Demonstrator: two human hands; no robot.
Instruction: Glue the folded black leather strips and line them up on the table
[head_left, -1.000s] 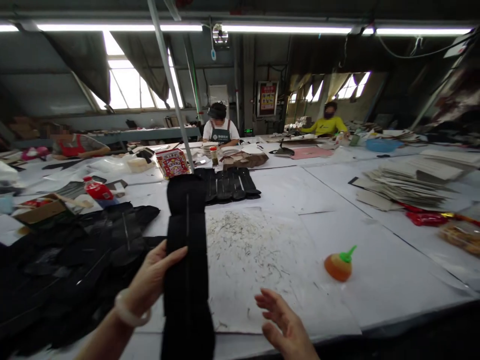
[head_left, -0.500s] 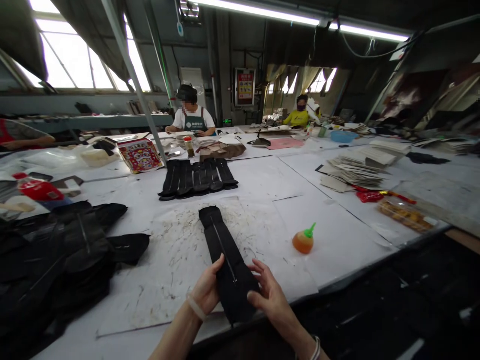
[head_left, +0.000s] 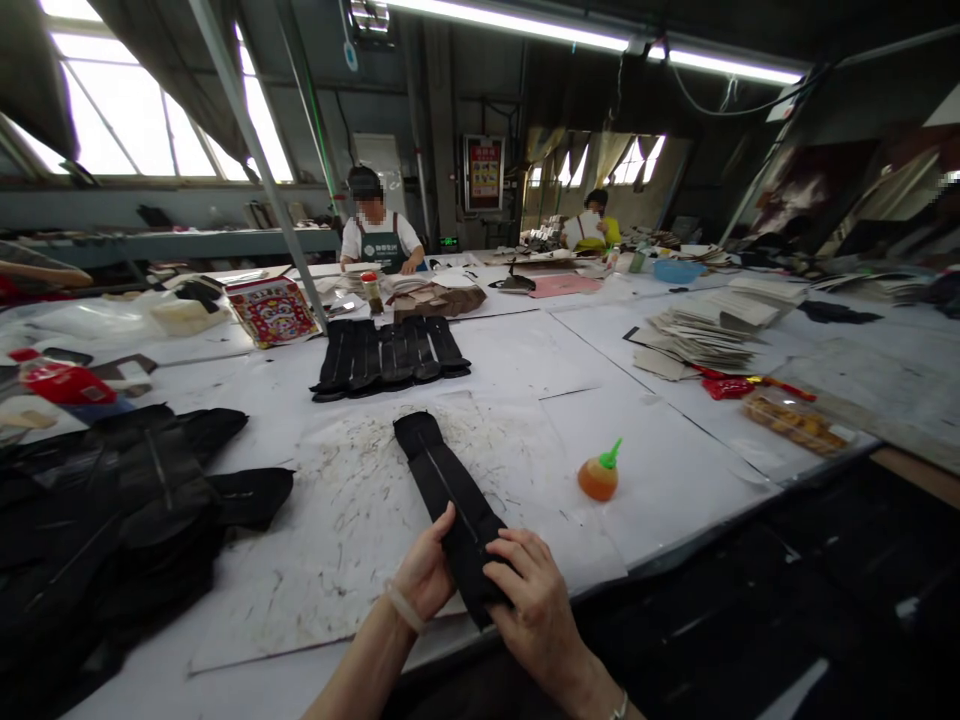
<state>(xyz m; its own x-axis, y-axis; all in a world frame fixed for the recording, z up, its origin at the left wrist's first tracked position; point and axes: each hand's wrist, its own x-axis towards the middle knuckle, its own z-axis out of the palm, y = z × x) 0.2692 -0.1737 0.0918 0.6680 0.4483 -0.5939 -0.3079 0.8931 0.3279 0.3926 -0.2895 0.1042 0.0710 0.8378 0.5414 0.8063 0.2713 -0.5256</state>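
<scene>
A long black fabric piece with a zip down its middle (head_left: 439,470) points away from me, its far end over the white table covering. My left hand (head_left: 426,570) grips its left edge, thumb on top and the other fingers underneath. Across its near end lies my right hand (head_left: 529,595), fingers curled over the top and thumb tucked at the lower edge. That end looks bent or folded, and the fingers partly hide it. Beyond it, several similar black zipped pieces (head_left: 390,352) lie side by side. A larger heap of them (head_left: 150,490) is at my left.
Right of my hands stands an orange squeeze bottle (head_left: 598,480) with a green nozzle. Farther right are stacked pale sheets (head_left: 697,340) and a clear food box (head_left: 795,422). A red-capped bottle (head_left: 64,380) lies left. Two people work across the table (head_left: 517,350); another's arm shows far left.
My right hand has closed over the near end of the black piece, which now looks shorter and bent. Across the table, the person in yellow has raised a pale sheet.
</scene>
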